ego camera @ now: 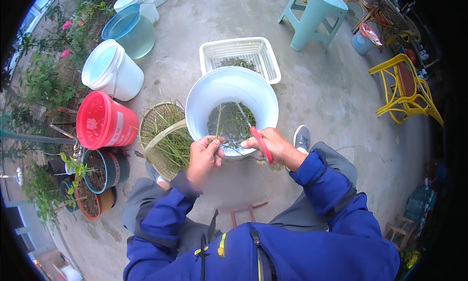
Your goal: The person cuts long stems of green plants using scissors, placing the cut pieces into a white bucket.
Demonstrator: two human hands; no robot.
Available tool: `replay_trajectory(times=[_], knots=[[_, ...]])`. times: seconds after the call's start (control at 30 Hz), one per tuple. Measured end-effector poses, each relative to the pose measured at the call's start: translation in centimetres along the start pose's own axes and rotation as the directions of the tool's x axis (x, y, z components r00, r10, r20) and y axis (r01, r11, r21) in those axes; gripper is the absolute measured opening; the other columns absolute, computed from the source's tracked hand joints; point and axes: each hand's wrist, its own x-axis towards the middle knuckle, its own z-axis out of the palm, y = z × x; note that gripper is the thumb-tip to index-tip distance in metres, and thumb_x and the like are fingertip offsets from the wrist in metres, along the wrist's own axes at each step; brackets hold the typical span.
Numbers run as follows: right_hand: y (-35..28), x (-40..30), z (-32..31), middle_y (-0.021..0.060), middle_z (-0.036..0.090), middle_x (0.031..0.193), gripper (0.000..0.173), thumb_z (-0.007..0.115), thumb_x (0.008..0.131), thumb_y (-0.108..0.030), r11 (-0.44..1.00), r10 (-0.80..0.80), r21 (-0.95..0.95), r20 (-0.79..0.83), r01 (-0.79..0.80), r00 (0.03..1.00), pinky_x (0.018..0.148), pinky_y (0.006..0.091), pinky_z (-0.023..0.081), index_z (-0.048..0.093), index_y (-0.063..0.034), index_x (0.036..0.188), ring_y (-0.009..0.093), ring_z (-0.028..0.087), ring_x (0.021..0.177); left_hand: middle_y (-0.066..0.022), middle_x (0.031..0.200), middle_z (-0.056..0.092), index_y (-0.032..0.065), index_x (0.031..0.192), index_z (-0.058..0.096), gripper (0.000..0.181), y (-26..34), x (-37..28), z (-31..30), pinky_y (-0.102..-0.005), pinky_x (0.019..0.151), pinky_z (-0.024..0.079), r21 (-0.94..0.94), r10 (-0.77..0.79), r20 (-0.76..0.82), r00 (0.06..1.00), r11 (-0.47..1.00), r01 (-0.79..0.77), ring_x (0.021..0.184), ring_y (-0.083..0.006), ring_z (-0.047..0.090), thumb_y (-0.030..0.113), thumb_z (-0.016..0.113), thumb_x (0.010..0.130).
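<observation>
My left hand (206, 153) pinches a green plant stem (218, 124) upright over the near rim of a white plastic bucket (234, 79). In my right hand (274, 145) is a pair of scissors (260, 142) with red handles; the blades point away from me over the bucket. A gap separates the blades from the stem. Cut green plant pieces (239, 122) lie inside the bucket. To its left, a woven basket (153, 123) with an arched handle holds a heap of long green stems (172, 142).
Behind the bucket sits a white plastic basket (268, 59) with some plant bits. A red bucket (126, 125), a white pail (128, 76) and a blue-rimmed tub (140, 36) line the left. Potted plants (106, 171) stand nearer. A turquoise stool (314, 17) and yellow-framed chair (402, 83) are right.
</observation>
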Motion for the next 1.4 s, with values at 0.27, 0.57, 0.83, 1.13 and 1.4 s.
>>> replay_trajectory(times=[0.27, 0.57, 0.83, 1.13, 1.4], knots=[[1.1, 0.9, 2.7, -0.0008, 0.046, 0.057, 0.048, 0.073, 0.079, -0.049, 0.942, 0.036, 0.325, 0.144, -0.081, 0.989, 0.046, 0.0268, 0.035, 0.056, -0.0069, 0.063, 0.01, 0.047, 0.05, -0.0007, 0.057, 0.057, -0.0012, 0.106, 0.062, 0.02, -1.0, -0.5, 2.2, -0.0214, 0.036, 0.034, 0.291, 0.163, -0.023, 0.986, 0.945, -0.15, 0.039, -0.0048, 0.044, 0.014, 0.051, 0.1], [2.0, 1.7, 3.5, 0.0024, 0.051, 0.061, 0.052, 0.07, 0.079, -0.056, 0.877, -0.009, 0.476, 0.147, -0.063, 0.989, 0.045, 0.0266, 0.037, 0.06, -0.0055, 0.071, 0.012, 0.051, 0.052, -0.0002, 0.054, 0.055, 0.0018, 0.104, 0.062, 0.018, -1.3, -1.1, 4.3, -0.0229, 0.036, 0.036, 0.405, 0.285, -0.01, 0.959, 0.878, -0.256, 0.039, -0.0052, 0.046, 0.012, 0.048, 0.099], [1.5, 1.4, 3.9, 0.0023, 0.05, 0.059, 0.052, 0.069, 0.08, -0.055, 0.88, 0.013, 0.47, 0.128, -0.073, 0.992, 0.044, 0.0268, 0.035, 0.06, -0.0049, 0.07, 0.012, 0.049, 0.05, 0.0, 0.054, 0.055, 0.0019, 0.099, 0.062, 0.017, -1.5, -1.5, 4.3, -0.0238, 0.037, 0.037, 0.48, 0.347, 0.017, 0.938, 0.82, -0.312, 0.04, -0.0056, 0.047, 0.012, 0.048, 0.1], [2.0, 1.2, 4.0, 0.0026, 0.051, 0.057, 0.038, 0.062, 0.088, -0.035, 0.96, -0.05, 0.278, 0.077, 0.027, 0.996, 0.044, 0.0295, 0.032, 0.063, -0.0019, 0.069, 0.011, 0.043, 0.048, 0.0002, 0.056, 0.056, 0.0016, 0.102, 0.064, 0.021, -2.4, -0.8, 3.8, -0.0229, 0.039, 0.037, 0.526, 0.367, 0.088, 0.926, 0.772, -0.356, 0.042, -0.0049, 0.047, 0.014, 0.046, 0.101], [1.1, 0.8, 4.1, 0.0031, 0.053, 0.057, 0.034, 0.06, 0.087, -0.03, 0.963, -0.042, 0.27, 0.07, 0.021, 0.997, 0.042, 0.0294, 0.032, 0.063, -0.0011, 0.069, 0.01, 0.043, 0.046, 0.0015, 0.056, 0.055, 0.0025, 0.103, 0.066, 0.025, -1.7, -1.0, 3.8, -0.0212, 0.037, 0.034, 0.376, 0.148, 0.014, 0.989, 0.916, -0.142, 0.041, -0.004, 0.045, 0.021, 0.05, 0.102]])
